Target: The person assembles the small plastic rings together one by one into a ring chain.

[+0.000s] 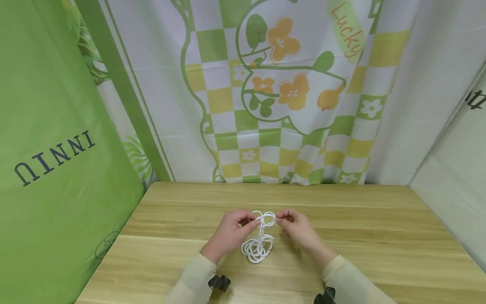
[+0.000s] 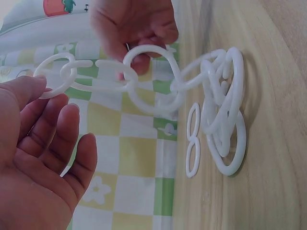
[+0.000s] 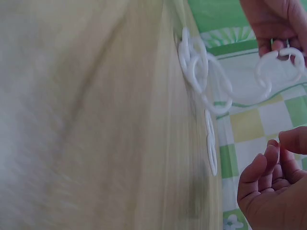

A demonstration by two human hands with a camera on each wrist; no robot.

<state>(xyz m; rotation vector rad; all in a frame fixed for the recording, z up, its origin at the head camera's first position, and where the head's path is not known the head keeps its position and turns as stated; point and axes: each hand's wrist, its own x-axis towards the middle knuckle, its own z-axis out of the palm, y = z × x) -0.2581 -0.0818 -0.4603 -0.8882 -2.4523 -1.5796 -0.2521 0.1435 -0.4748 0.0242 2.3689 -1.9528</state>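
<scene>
Pale wooden surface (image 1: 379,236) with lengthwise grain, spanning near to far. Hanging behind the far edge, a white curtain (image 1: 281,97) with green and yellow checks, orange flowers, "Lucky" lettering. At left, a green cloth (image 1: 49,160) with dark letters.

On the patterned curtain (image 1: 281,97) behind the table, up near the top right of the flower design, a pale green oval label (image 1: 346,28) carries the word "Lucky" in orange script, running slantwise. The green cloth (image 1: 49,126) hanging to the left bears dark capital letters that read "INNIU" backwards, mirror-fashion, tilted upward. At the far right edge, on the white cloth (image 1: 455,160), a few dark script letters (image 1: 476,99) show, something like "tt", cut off by the frame and not readable as a word.
</scene>
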